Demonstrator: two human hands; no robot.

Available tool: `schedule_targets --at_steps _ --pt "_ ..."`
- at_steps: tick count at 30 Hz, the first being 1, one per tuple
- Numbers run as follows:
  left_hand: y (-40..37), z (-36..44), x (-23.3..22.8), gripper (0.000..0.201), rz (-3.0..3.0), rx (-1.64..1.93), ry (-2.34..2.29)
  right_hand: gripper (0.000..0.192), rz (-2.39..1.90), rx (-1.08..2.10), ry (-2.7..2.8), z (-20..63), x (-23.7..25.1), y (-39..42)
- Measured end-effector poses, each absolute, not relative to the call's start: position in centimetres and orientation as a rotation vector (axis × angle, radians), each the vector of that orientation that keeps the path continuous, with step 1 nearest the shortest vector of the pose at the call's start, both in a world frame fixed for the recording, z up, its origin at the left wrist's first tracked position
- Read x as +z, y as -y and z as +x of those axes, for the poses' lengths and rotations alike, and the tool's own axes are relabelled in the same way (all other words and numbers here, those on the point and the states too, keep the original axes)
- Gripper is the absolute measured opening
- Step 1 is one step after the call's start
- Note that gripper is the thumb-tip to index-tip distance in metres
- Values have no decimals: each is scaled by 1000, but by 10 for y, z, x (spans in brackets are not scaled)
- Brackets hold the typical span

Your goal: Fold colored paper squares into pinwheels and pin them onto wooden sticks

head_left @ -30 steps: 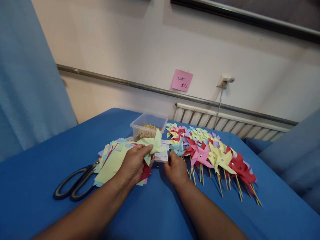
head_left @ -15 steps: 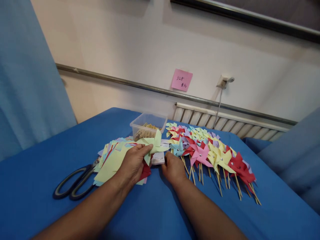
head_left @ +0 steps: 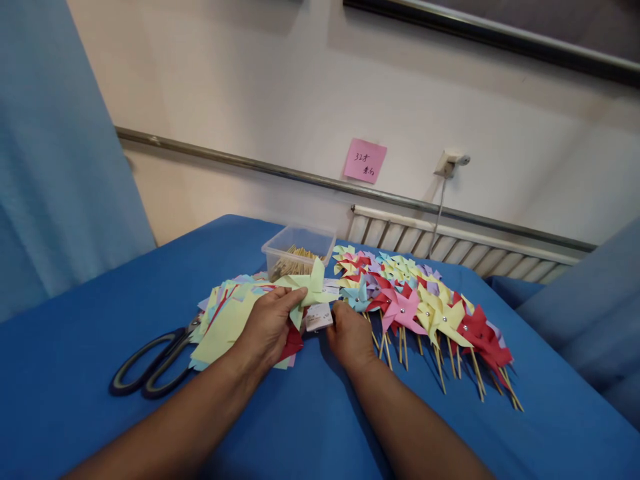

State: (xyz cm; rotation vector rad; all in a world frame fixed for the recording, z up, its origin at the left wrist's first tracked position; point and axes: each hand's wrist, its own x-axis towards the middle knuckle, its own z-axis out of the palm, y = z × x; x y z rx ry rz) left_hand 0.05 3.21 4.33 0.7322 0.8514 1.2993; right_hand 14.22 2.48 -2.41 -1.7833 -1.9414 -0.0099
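A folded pale green paper pinwheel (head_left: pixel 311 288) is pinched between the thumb and fingers of my left hand (head_left: pixel 273 323), with no stick visible on it. My right hand (head_left: pixel 353 333) is closed at the right end of a small white printed box (head_left: pixel 319 317); its fingertips are partly hidden behind the hand. Under and beside my left hand lies a loose stack of coloured paper sheets (head_left: pixel 220 333), pale green on top. Scissors (head_left: pixel 155 360) with dark handles lie left of the stack, their blades hidden under the paper.
A clear plastic box (head_left: pixel 280 257) of thin wooden sticks stands behind my hands. Many finished pinwheels (head_left: pixel 403 310) on sticks lie in rows at the right. Everything rests on a blue cloth (head_left: pixel 310 413). Behind are a radiator (head_left: pixel 460 250) and a rail (head_left: pixel 250 163).
The small white box has tilted and shifted slightly right along with my right hand. My left hand keeps the pale green pinwheel in nearly the same place.
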Motion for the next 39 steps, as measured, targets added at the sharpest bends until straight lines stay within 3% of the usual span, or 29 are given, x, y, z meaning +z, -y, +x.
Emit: schedule_targets --at_steps 18,39 --pt "-33 0 44 12 751 1285 -870 14 -1855 338 1591 151 -33 -43" --pt "-33 0 42 13 793 1292 -873 30 -1904 300 1516 146 -32 -44"
